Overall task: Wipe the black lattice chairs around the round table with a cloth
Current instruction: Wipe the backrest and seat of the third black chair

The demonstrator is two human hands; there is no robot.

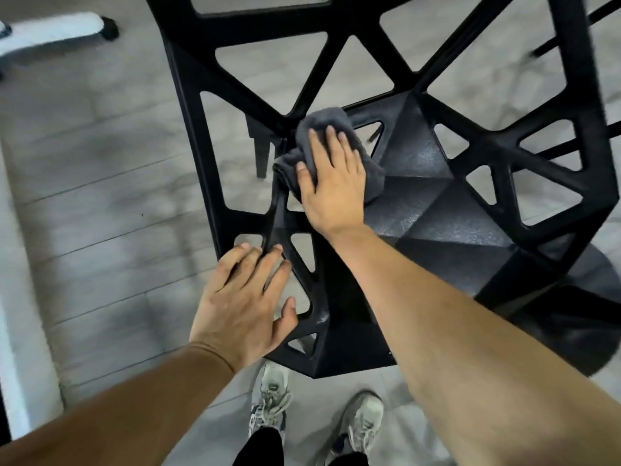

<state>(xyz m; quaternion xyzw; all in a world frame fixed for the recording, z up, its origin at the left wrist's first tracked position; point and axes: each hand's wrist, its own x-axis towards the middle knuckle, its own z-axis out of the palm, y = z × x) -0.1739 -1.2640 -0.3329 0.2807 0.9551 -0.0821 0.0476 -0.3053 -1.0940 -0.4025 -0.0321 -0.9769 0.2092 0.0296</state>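
A black lattice chair (pixel 437 230) fills the middle of the head view, its seat below me and its open-work backrest stretching up the frame. A folded dark grey cloth (pixel 322 126) lies on the seat's back left part, where seat and backrest meet. My right hand (pixel 332 183) presses flat on the cloth with straight fingers. My left hand (pixel 242 304) rests flat on the seat's left front edge, fingers spread over the lattice openings.
Grey wood-look floor lies around the chair. A white office-chair leg with a black castor (pixel 84 28) is at the top left. Thin black legs of other furniture (pixel 571 31) show at the top right. My two sneakers (pixel 272 398) stand just in front of the seat.
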